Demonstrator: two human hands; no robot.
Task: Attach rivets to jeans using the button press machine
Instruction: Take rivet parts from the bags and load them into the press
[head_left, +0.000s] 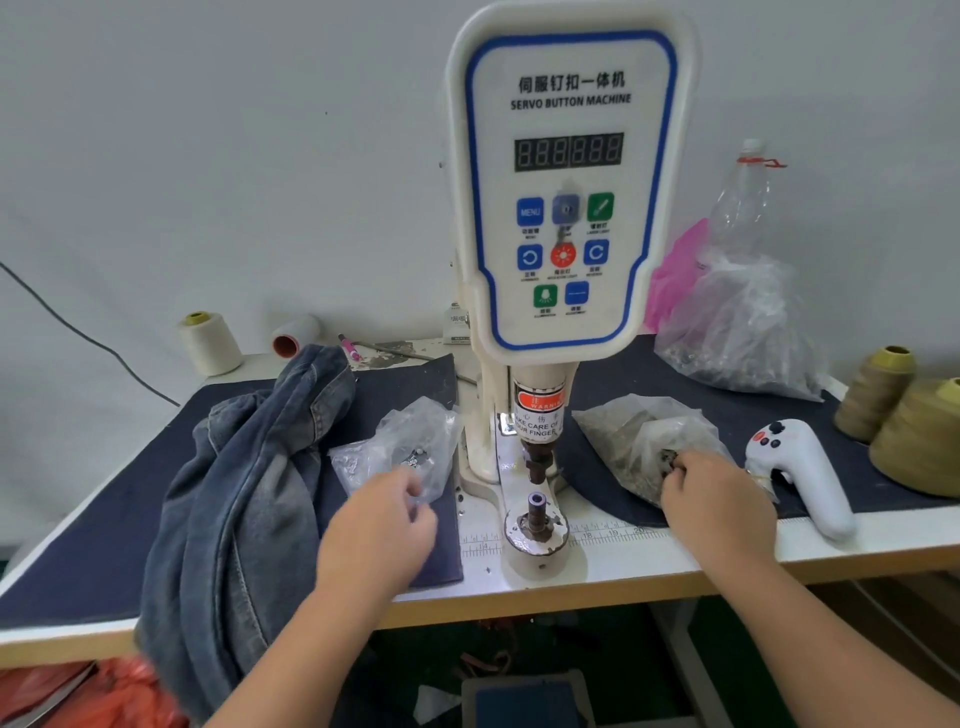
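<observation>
The jeans (244, 493) lie crumpled on the bench (649, 564) at 9 o'clock of the button press machine (563, 208), draping over the front edge. The left grip (384, 525) pinches the clear bag (400, 447) at 3 o'clock of the jeans. The right grip (711, 499), at the machine's 3 o'clock, reaches into a second bag of rivets (644, 441), fingers curled on its contents
</observation>
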